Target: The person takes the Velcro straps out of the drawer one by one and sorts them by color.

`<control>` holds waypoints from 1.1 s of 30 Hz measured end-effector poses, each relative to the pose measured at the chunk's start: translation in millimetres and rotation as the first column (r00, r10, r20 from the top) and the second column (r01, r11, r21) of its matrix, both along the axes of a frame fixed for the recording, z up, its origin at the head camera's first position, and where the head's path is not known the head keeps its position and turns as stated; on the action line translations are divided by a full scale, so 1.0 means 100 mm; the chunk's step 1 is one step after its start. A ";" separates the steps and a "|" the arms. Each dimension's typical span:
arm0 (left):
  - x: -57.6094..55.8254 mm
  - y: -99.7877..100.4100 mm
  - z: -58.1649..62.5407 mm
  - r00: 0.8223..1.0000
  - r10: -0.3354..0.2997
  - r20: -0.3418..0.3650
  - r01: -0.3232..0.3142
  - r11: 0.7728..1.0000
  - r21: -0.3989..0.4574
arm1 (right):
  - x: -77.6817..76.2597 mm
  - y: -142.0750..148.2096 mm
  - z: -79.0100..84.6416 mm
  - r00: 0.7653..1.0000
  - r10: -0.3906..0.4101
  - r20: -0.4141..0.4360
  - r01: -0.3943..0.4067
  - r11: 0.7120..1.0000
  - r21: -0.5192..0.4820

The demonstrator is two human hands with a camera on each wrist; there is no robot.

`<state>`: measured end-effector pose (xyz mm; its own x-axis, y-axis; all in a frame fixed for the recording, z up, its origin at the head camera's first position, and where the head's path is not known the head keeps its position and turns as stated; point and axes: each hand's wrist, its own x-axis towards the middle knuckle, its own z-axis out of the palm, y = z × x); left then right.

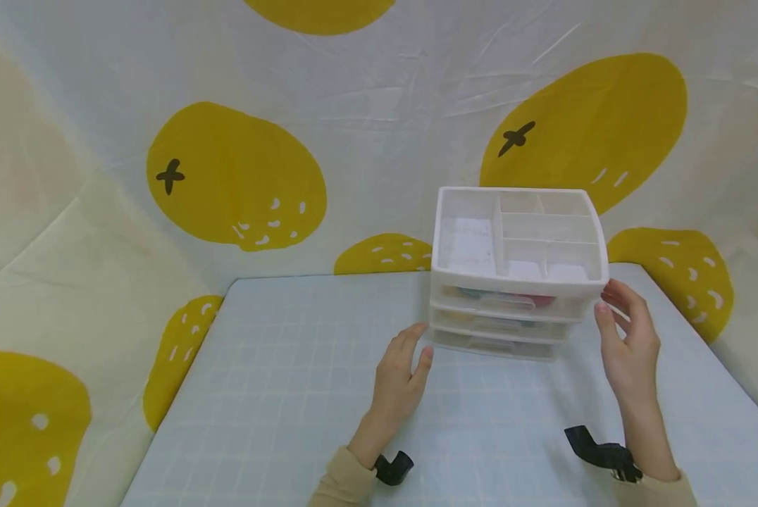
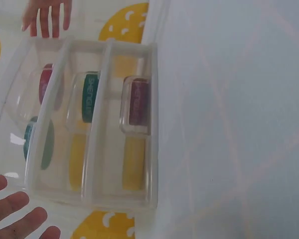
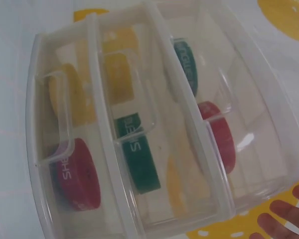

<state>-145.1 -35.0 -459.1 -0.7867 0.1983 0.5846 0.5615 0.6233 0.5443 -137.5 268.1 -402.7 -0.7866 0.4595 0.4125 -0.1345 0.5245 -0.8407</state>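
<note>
A white three-drawer plastic organizer (image 1: 518, 279) stands at the back right of the table. Beside its lower left corner is my left hand (image 1: 396, 373), fingers relaxed and slightly bent. My right hand (image 1: 629, 345) is by the right side, its fingertips near or touching the upper edge; exact contact cannot be told. Through the clear fronts in the right wrist view show a red disc-like piece (image 3: 79, 177) with white lettering, a green one (image 3: 138, 154) and a yellow one (image 3: 72, 94). The left wrist view shows the drawers (image 2: 104, 124) closed.
The table (image 1: 277, 394) has a pale blue checked cover. Behind it hangs a white cloth (image 1: 379, 141) printed with yellow fruit shapes. The organizer's top is a divided tray (image 1: 498, 232). Black straps (image 1: 597, 451) sit at both wrists.
</note>
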 end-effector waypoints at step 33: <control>-0.20 0.89 0.08 0.926 -0.340 0.162 0.157 0.741 0.653 | -0.13 0.00 0.12 0.994 -0.015 0.109 0.036 0.980 -0.194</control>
